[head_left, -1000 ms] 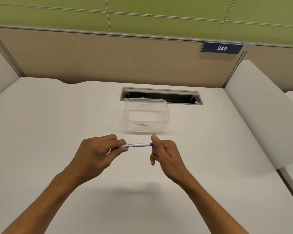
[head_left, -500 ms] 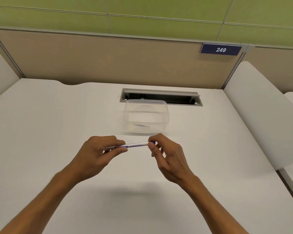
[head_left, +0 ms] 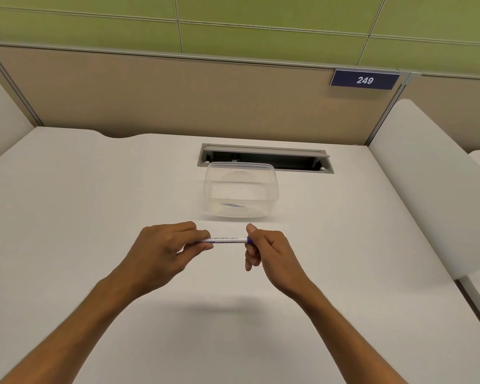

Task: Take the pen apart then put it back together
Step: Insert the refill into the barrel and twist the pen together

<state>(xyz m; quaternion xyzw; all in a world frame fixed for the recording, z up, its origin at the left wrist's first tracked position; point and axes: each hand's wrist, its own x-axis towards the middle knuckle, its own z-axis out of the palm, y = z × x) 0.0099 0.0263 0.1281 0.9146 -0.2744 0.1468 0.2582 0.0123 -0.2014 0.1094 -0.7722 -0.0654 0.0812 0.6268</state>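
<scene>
Since half a second ago the right hand [head_left: 272, 252] has rolled back, so its thumb now points up beside the blue end of the pen [head_left: 224, 241] and its lower fingers curl loosely beneath, where earlier the fingers arched over that end. Across the same half second the left hand [head_left: 165, 249] has hardly shifted and the pen has stayed level.

Both hands hold the pen in the air above the white counter [head_left: 67, 217], well in front of the person. It is a slim white whiteboard marker with blue printing on the barrel, lying roughly horizontal, left to right. The left hand grips the left part of the barrel with fingers curled over the top and the thumb under it, hiding that end. The right hand pinches the blue right end between thumb and forefinger; whether that blue piece is a cap or a plug cannot be told.

Just beyond the hands a clear plastic container [head_left: 241, 189] stands on the counter, with a thin bluish piece lying on its bottom. Behind it a grey cable slot [head_left: 265, 157] is set into the counter. On the beige partition hangs a dark blue plate [head_left: 365, 80] reading 249.
</scene>
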